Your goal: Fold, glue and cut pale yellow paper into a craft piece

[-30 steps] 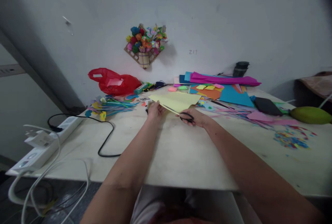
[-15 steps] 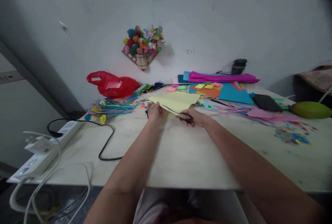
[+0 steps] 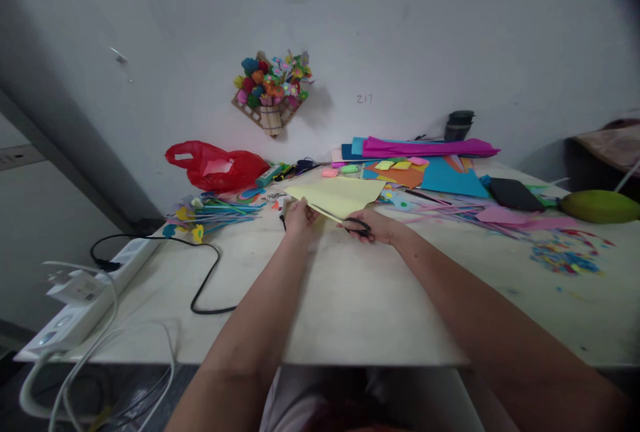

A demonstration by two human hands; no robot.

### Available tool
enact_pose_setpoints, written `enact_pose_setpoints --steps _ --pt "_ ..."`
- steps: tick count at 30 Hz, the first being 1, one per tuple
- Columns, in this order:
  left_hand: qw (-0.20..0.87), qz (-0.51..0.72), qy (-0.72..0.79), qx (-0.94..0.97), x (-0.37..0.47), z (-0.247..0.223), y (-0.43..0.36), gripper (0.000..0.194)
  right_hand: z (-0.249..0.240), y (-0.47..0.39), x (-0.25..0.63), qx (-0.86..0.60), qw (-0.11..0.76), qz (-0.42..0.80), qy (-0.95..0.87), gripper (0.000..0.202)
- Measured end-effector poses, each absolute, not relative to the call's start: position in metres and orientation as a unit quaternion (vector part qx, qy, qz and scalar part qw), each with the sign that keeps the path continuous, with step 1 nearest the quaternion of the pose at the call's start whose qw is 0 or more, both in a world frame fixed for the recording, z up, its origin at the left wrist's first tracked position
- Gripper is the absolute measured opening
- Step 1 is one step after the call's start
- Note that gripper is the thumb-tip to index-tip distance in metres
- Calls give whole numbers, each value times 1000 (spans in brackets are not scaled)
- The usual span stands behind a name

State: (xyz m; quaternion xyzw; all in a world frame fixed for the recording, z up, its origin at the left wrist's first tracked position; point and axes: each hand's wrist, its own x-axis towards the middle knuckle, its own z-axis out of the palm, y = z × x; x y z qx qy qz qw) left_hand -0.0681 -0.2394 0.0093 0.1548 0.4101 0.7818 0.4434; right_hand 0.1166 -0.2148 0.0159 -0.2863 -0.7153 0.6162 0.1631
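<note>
A pale yellow sheet of paper [image 3: 343,193] is held up over the middle of the table, its near edge toward me. My left hand [image 3: 301,215] pinches that near edge at its left part. In my right hand [image 3: 373,227] is a pair of scissors with black handles [image 3: 359,225], fingers wrapped in the loops. The scissor blades lie along the sheet's near edge and point left toward my left hand. Whether the blades are apart is too small to tell.
Paper flowers on stems [image 3: 215,211] and a red plastic bag [image 3: 215,167] lie left. Coloured sheets [image 3: 430,147] are stacked at the back. Small scraps [image 3: 565,255] and a black flat object [image 3: 515,193] lie right. A power strip [image 3: 80,315] with cables runs along the left edge.
The view has shifted very slightly. Both hands, the yellow sheet and the scissors stay in nearly the same place.
</note>
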Motion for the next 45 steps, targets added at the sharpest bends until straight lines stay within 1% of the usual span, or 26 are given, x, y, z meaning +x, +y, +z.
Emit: enact_pose_setpoints --steps 7,13,25,29,37,45 --pt "447 783 402 159 -69 9 -240 6 19 -218 116 -294 165 615 -713 29" --pt "452 780 408 146 -70 8 -239 3 25 -222 116 -312 159 620 -702 26" --pt "453 778 413 139 -71 8 -238 5 29 -225 116 -319 159 626 -693 28" --pt "460 777 407 139 -71 8 -238 11 24 -222 116 -304 158 622 -704 25" --pt "473 771 408 127 -73 9 -238 11 13 -214 117 -265 144 624 -721 24" --pt "472 769 412 130 -70 12 -241 11 10 -212 119 -255 137 621 -729 34"
